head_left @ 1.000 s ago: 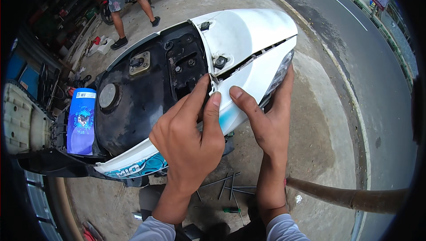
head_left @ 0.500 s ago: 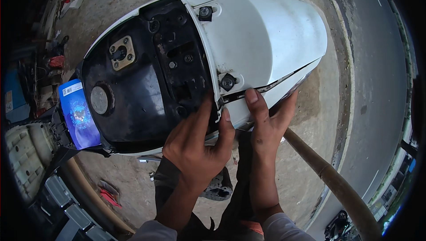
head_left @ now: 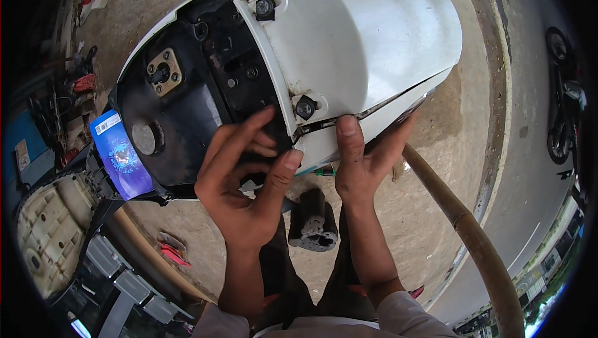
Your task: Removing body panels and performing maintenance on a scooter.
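Observation:
My right hand [head_left: 361, 170] grips the white side panel [head_left: 321, 148] at its seam, thumb on top and fingertips round the outer edge. My left hand [head_left: 249, 201] has its fingers apart and loosely bent over the inner corner of that panel and the black tank [head_left: 193, 126], with nothing visible in them; whether they touch is unclear. Above the seam lies the white top cover [head_left: 405, 26], with a black mount [head_left: 304, 107] near my right thumb. A gold metal plate [head_left: 170, 61] and a round cap [head_left: 144, 138] are on the tank.
A blue-purple sheet [head_left: 128, 166] lies left of the tank, beside an upturned pale seat base [head_left: 50, 232]. A bamboo pole [head_left: 455, 219] runs diagonally at lower right. A road [head_left: 523, 151] with a motorcycle [head_left: 560, 101] is at right; clutter and red items [head_left: 84, 82] lie at upper left.
My left hand has moved from the panel corner leftward over the tank, its fingers spreading. My right hand keeps hold of the panel. The view has tilted, and a motorcycle now shows on the road.

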`<state>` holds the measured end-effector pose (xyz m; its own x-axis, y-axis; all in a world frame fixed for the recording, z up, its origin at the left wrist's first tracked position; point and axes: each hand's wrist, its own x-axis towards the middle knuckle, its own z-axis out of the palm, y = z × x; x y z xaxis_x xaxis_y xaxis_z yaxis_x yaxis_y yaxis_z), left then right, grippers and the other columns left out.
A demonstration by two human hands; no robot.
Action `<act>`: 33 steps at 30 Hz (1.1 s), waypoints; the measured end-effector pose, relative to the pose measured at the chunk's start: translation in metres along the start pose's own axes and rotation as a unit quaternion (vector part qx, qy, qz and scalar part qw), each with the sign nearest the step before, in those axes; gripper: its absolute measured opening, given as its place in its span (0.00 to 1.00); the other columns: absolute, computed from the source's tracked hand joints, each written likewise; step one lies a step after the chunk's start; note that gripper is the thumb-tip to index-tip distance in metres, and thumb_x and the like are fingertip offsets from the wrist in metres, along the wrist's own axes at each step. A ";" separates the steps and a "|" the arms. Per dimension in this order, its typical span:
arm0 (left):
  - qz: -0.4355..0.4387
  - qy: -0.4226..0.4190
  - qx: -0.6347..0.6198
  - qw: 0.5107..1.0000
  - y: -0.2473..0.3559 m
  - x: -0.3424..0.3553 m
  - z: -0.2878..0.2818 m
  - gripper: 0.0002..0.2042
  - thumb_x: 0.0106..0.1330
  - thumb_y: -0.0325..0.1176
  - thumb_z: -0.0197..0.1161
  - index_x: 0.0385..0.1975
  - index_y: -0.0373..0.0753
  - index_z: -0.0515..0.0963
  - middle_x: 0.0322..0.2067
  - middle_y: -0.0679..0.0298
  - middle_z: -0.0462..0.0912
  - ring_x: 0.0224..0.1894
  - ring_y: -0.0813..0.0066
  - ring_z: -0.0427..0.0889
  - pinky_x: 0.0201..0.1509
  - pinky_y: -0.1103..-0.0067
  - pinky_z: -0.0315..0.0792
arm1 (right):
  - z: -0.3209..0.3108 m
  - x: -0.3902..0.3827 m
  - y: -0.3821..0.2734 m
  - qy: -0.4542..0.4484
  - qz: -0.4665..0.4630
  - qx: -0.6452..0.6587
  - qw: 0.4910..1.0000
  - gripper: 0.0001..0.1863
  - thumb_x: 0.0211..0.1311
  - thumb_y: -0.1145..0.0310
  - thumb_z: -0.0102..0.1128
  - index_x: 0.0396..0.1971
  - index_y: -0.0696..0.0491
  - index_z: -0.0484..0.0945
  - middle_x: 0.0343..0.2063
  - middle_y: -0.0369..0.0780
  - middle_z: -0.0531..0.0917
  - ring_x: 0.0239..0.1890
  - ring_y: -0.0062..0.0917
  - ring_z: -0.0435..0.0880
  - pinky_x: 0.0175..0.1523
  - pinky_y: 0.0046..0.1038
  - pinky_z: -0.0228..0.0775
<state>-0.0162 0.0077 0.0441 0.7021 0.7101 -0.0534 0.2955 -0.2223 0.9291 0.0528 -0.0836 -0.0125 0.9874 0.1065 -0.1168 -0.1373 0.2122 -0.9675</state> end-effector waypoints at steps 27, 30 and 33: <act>-0.043 -0.099 0.252 0.962 0.002 0.211 0.017 0.25 0.54 0.53 0.61 0.34 0.33 0.83 0.28 0.55 0.84 0.36 0.71 0.79 0.47 0.80 0.68 | 0.021 0.022 -0.009 0.190 0.060 0.097 0.975 0.39 0.70 0.40 0.25 0.61 0.62 0.59 0.56 0.46 0.69 0.59 0.35 0.65 0.66 0.34 0.48; -0.040 -0.104 0.242 0.964 0.001 0.213 0.022 0.23 0.55 0.51 0.61 0.33 0.33 0.84 0.25 0.58 0.83 0.31 0.71 0.78 0.45 0.80 0.69 | 0.034 0.041 -0.013 0.200 0.008 -0.115 0.973 0.35 0.73 0.46 0.23 0.58 0.62 0.64 0.54 0.48 0.69 0.59 0.33 0.65 0.66 0.33 0.49; -0.045 -0.100 0.240 0.965 0.001 0.213 0.021 0.23 0.55 0.51 0.61 0.33 0.32 0.84 0.25 0.57 0.83 0.32 0.71 0.78 0.45 0.80 0.69 | 0.030 0.040 -0.022 0.191 0.021 -0.050 0.980 0.34 0.73 0.46 0.21 0.58 0.62 0.61 0.53 0.48 0.69 0.57 0.34 0.66 0.66 0.33 0.50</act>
<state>0.1477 0.1449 0.0259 0.7571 0.6077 -0.2399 0.5927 -0.4842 0.6436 0.0932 -0.0547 0.0106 0.9409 -0.2628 -0.2135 -0.1887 0.1167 -0.9751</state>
